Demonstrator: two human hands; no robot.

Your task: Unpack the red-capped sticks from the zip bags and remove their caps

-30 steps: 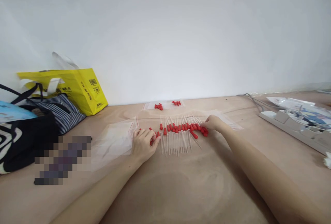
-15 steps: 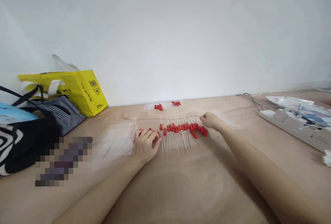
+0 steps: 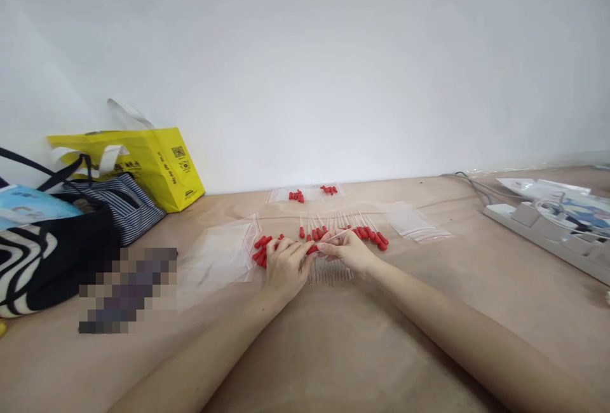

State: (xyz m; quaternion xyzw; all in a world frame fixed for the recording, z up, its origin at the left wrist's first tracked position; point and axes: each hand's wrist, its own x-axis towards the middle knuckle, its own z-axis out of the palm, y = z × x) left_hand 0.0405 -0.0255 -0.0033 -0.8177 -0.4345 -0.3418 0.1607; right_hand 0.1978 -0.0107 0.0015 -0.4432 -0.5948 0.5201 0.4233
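My left hand (image 3: 286, 268) is closed with a red rubber bulb (image 3: 312, 249) at its fingertips. My right hand (image 3: 352, 251) pinches a thin clear dropper tube (image 3: 340, 234) and meets the left over the middle of the table; whether tube and bulb are joined is hidden by the fingers. Loose red bulbs (image 3: 260, 255) lie in a pile just left of my left hand. Behind and under both hands are rows of droppers with red bulbs (image 3: 376, 236), their clear tubes (image 3: 331, 273) pointing both toward and away from me.
Clear zip bags (image 3: 214, 251) lie to the left, another zip bag (image 3: 417, 222) to the right. A bag of red-bulbed droppers (image 3: 309, 193) sits near the wall. A yellow bag (image 3: 166, 168) and a black-and-white bag (image 3: 57, 260) stand left; a power strip (image 3: 538, 232) is right.
My right hand has come inward from the right end of the rows to my left hand, bringing a clear tube. My left hand has lifted from the pile with a red bulb.
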